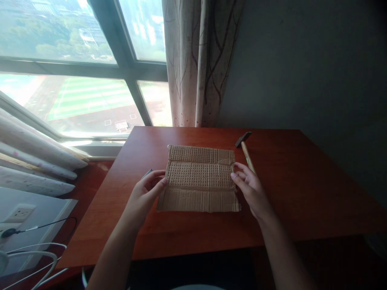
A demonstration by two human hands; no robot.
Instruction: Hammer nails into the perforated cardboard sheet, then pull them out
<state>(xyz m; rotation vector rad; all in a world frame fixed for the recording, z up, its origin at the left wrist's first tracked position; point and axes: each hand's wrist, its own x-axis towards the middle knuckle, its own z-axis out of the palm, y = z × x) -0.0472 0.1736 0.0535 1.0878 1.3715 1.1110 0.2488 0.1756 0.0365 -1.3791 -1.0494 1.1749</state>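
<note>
Between my two hands is a piece of corrugated cardboard (198, 175), creased into three bands. Rows of small punched holes cover its upper two bands; the lower band is plain. My left hand (149, 187) grips the left edge, thumb on top and fingers beneath. On the opposite edge my right hand (247, 185) pinches the board the same way. A thin dark metal rod (146, 174) shows by my left fingers; whether it is held or lies on the table I cannot tell. Just beyond my right hand lies a hammer (245, 151) with a wooden handle, partly hidden by that hand.
The reddish-brown wooden table (187, 233) carries these things. Behind it hang a patterned curtain (190, 60) and a grey wall. A window (90, 96) is at the left. Wall sockets (19, 213) with a plug and white cables (45, 251) are at the lower left.
</note>
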